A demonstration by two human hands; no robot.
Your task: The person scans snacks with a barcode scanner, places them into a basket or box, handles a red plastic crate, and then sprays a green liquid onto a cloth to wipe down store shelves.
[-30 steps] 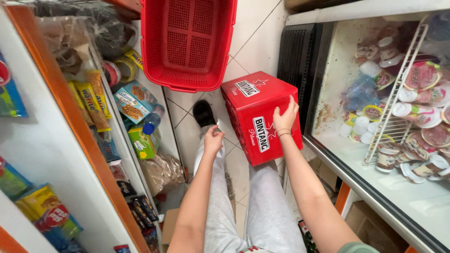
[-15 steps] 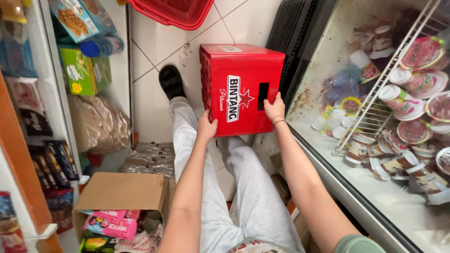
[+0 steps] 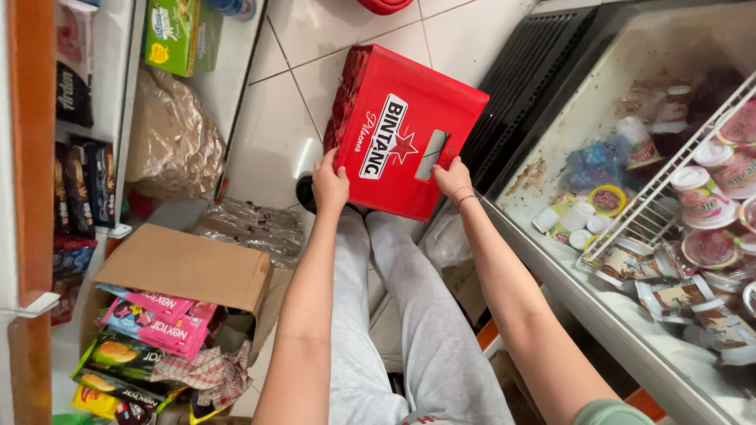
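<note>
Between shelf (image 3: 118,118) and freezer (image 3: 598,315), red crate (image 3: 405,130) held up, tilted, over white floor tiles (image 3: 268,142). Left hand (image 3: 331,185) clamped on crate's low edge. Right hand (image 3: 453,177) clamped near handle slot, fingertips hidden inside. Black shoe mostly hidden behind crate. Red basket (image 3: 386,5) cut off at top. Open cardboard box (image 3: 189,267) of snack packs sits left of legs. Narrow floor strip, little room each side.

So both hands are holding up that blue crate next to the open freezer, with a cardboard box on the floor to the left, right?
Not quite: the crate is red, not blue, as the head view shows. The rest holds: the left hand and right hand both grip it beside the open freezer, and the cardboard box sits on the floor to the left.
</note>
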